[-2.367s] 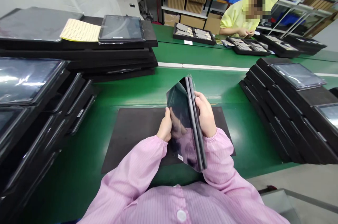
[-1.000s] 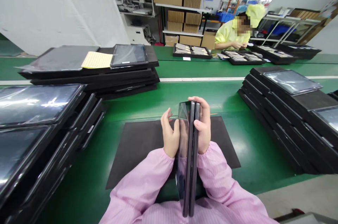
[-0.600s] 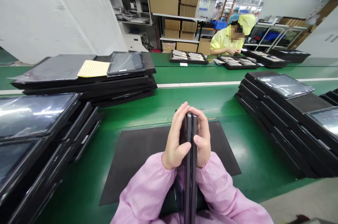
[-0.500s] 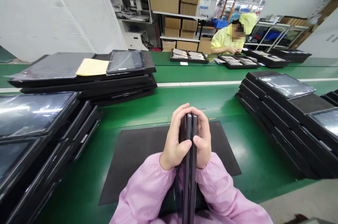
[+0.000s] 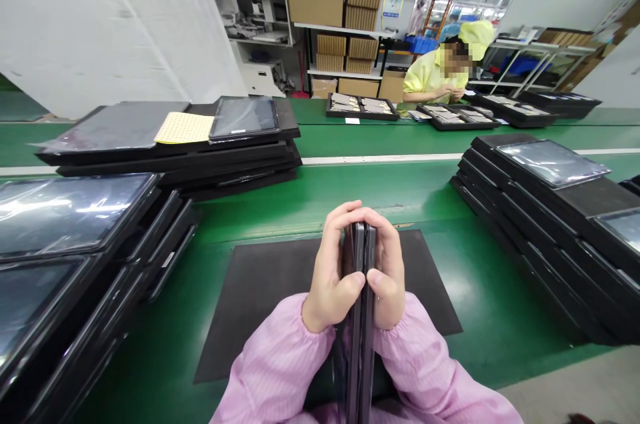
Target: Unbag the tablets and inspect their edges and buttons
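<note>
Between my two palms a dark tablet (image 5: 361,344) stands on edge, seen end-on as two thin black layers with a narrow seam. My left hand (image 5: 335,271) presses its left side, the thumb lying along the edge by the seam. On the opposite side, my right hand (image 5: 389,267) grips likewise, its thumb close to the left one. The fingers of both hands meet over the tablet's far end. Most of its broad faces is hidden by the hands and pink sleeves. Under them lies a dark grey mat (image 5: 270,297) on the green bench.
Black trays with screens are stacked at left (image 5: 120,277), far left (image 5: 225,157) and right (image 5: 540,231). A yellow dotted sheet (image 5: 184,127) lies on the far-left stack. Across the green bench (image 5: 380,177), a person in yellow (image 5: 430,74) works beside parts trays (image 5: 360,112).
The hands and tablet sit slightly lower in the view. The whole scene has shifted a little to the right; the grip looks the same.
</note>
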Action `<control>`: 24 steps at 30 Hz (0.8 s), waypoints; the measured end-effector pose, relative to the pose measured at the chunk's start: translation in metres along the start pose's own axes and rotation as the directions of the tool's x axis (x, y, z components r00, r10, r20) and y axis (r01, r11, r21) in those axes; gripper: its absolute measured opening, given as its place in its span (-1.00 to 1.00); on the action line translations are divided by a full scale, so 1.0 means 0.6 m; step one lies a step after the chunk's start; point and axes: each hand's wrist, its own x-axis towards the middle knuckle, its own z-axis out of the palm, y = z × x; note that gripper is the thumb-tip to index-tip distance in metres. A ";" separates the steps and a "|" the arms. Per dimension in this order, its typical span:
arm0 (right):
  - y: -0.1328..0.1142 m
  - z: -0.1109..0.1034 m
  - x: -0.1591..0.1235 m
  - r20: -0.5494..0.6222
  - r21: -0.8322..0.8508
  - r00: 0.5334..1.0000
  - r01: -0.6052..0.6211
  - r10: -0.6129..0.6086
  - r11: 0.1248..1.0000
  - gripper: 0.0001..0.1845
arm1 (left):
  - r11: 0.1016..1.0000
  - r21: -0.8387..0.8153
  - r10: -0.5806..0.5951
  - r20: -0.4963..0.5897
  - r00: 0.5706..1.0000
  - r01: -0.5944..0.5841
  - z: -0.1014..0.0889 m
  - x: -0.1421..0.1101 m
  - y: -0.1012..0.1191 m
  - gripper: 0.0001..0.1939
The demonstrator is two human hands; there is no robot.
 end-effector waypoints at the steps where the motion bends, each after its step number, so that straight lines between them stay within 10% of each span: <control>1: 0.000 -0.001 0.000 0.003 0.009 1.000 -0.001 0.001 1.000 -0.52 | 1.000 0.000 0.010 0.008 1.000 -0.010 -0.001 0.000 0.000 -0.46; 10: 0.001 -0.016 -0.003 0.081 0.085 0.994 -0.078 0.072 0.993 -0.39 | 0.997 -0.013 0.079 0.216 0.973 -0.078 -0.023 0.008 -0.009 -0.30; 24: -0.039 0.007 0.002 -0.042 0.094 0.999 -0.015 0.019 0.995 -0.67 | 0.995 -0.089 -0.042 0.010 0.999 0.043 -0.002 -0.007 0.022 -0.63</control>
